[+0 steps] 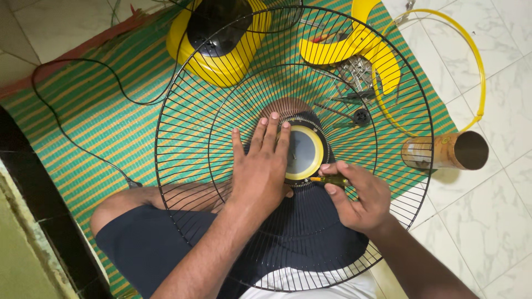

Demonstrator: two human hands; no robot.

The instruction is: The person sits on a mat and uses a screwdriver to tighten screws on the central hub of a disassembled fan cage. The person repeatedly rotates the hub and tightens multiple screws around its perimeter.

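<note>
Left hand (260,166) flat, fingers spread narrow, pressing on round black wire fan guard (188,99) resting across lap; fingertips at rim of yellow-ringed grey centre disc (303,152) just right of it. Right hand (357,196) pinched around small yellow-green screwdriver (331,180), tip at disc's lower edge. Beyond left hand, seen through wires: yellow and black fan motor housing (219,39); yellow plastic fan blade (354,47); thin yellow ring (481,66). Right of right hand: brown cardboard tube (443,150) on white tile. Under all: green striped mat (88,127), black cord (72,138).
</note>
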